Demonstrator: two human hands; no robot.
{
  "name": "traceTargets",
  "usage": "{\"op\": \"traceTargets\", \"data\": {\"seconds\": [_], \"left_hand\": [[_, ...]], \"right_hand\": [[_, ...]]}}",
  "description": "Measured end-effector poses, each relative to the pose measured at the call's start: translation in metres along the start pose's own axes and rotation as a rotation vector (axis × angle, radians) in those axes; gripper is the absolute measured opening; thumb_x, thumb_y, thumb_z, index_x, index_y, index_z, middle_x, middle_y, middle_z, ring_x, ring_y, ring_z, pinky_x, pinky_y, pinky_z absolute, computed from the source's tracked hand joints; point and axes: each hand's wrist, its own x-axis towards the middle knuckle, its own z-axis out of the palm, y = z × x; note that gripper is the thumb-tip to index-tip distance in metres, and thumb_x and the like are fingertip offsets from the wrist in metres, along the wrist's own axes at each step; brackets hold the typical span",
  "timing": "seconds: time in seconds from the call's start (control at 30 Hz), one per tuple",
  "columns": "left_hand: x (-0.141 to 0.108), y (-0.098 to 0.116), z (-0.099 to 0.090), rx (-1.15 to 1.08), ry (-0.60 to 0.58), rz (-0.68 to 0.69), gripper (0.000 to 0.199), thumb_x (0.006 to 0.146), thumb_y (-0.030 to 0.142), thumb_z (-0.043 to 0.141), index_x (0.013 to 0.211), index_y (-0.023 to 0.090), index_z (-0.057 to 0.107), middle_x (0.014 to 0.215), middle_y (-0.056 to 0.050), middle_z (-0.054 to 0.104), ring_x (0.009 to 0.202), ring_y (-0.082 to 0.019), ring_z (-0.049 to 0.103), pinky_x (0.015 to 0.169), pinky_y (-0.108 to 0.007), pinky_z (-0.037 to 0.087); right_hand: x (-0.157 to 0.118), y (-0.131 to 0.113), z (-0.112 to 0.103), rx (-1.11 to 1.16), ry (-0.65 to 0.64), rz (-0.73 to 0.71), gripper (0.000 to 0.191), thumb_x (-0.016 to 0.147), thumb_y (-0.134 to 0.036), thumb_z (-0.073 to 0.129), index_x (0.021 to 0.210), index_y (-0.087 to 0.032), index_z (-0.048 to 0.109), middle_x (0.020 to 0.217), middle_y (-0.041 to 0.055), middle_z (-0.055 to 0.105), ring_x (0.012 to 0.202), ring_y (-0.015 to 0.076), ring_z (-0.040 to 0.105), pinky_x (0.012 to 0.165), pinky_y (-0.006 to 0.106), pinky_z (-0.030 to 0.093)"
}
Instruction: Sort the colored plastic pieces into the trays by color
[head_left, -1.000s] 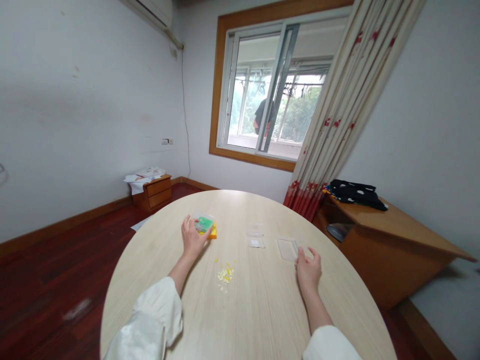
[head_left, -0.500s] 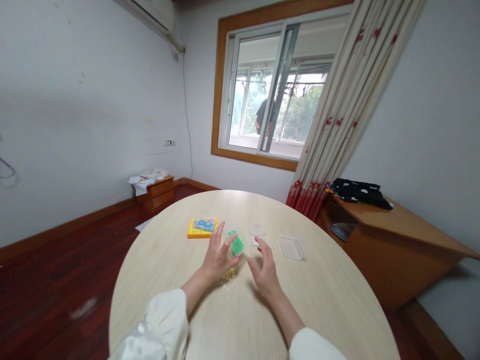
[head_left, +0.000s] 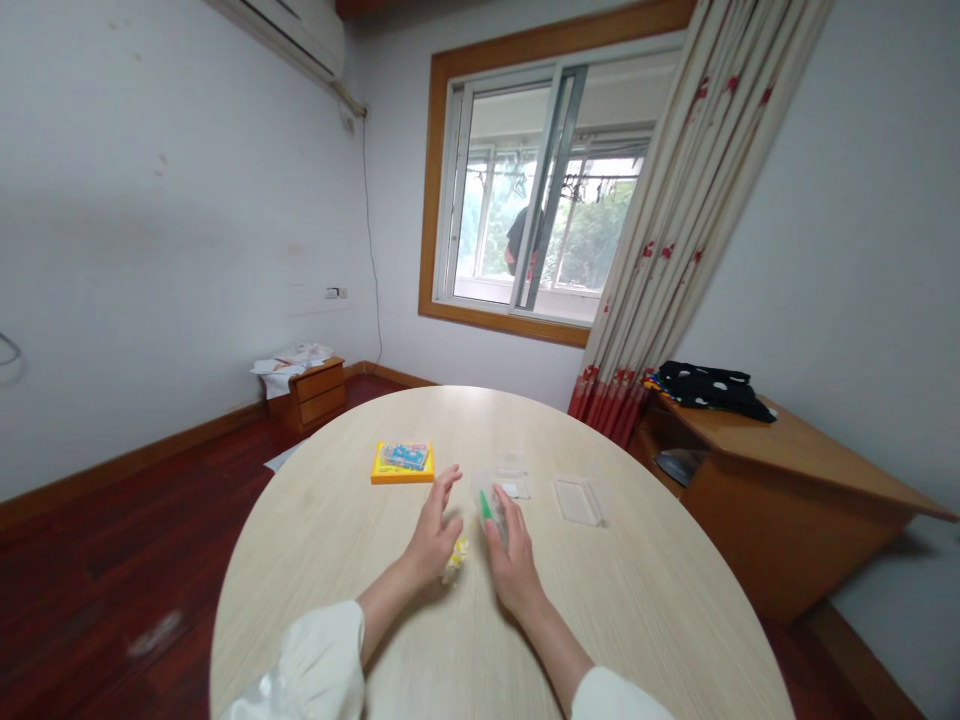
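Note:
My right hand (head_left: 514, 555) is closed on a small clear plastic box with green contents (head_left: 486, 506), tilted above the table; the fingers cover much of it. To its left, my left hand (head_left: 433, 530) is held with thumb and fingers apart and holds nothing I can see. A little pile of small yellow pieces (head_left: 455, 560) lies between my hands, partly hidden by the left one. Just beyond the right hand is a clear plastic case (head_left: 516, 480). Further right lies an open clear plastic case (head_left: 579, 500).
A yellow box (head_left: 401, 464) with a clear pack of blue pieces on it sits at the far left of the round table (head_left: 330, 560). Dark cloth (head_left: 709, 388) lies on a wooden desk (head_left: 810, 460) at right. A person (head_left: 517, 240) shows through the window.
The clear box with green contents has passed from my left hand to my right and turned edge-on. My right hand has closed on it; my left has let go.

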Motion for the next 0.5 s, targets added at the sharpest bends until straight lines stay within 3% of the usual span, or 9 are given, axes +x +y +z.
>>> {"op": "traceTargets", "data": {"seconds": [0.1,0.2,0.33,0.5], "left_hand": [[0.002,-0.005,0.005,-0.329,-0.051,-0.23,0.074,0.074,0.052,0.061,0.135,0.02,0.034,0.132,-0.016,0.046,0.12,-0.024,0.048,0.101,-0.039,0.037],[0.002,-0.002,0.01,-0.519,-0.097,-0.317,0.095,0.061,0.055,0.073,0.138,0.021,0.028,0.117,-0.014,0.058,0.105,-0.024,0.057,0.094,-0.037,0.042],[0.001,0.005,0.01,-0.537,-0.06,-0.377,0.09,0.061,0.051,0.075,0.135,0.022,0.032,0.101,-0.009,0.064,0.092,-0.02,0.062,0.087,-0.035,0.045],[0.002,0.009,0.007,-0.466,-0.025,-0.409,0.086,0.06,0.049,0.075,0.131,0.019,0.037,0.08,-0.001,0.06,0.074,-0.014,0.059,0.073,-0.028,0.046]], "right_hand": [[-0.001,-0.005,-0.001,-0.008,-0.039,-0.07,0.043,0.091,-0.032,0.04,0.133,-0.022,0.041,0.13,0.011,0.052,0.122,0.0226,0.046,0.101,0.045,0.041],[-0.001,-0.009,0.0,-0.014,-0.064,-0.101,0.041,0.091,-0.033,0.041,0.13,-0.021,0.045,0.126,0.0108,0.054,0.119,0.0225,0.05,0.1,0.043,0.043],[-0.002,-0.01,0.002,-0.039,-0.094,-0.065,0.04,0.092,-0.035,0.041,0.128,-0.019,0.048,0.124,0.0113,0.058,0.117,0.022,0.053,0.098,0.041,0.045],[-0.003,-0.009,0.001,-0.097,-0.12,-0.079,0.04,0.094,-0.034,0.035,0.127,-0.018,0.049,0.121,0.0117,0.061,0.111,0.022,0.058,0.093,0.04,0.05]]}}
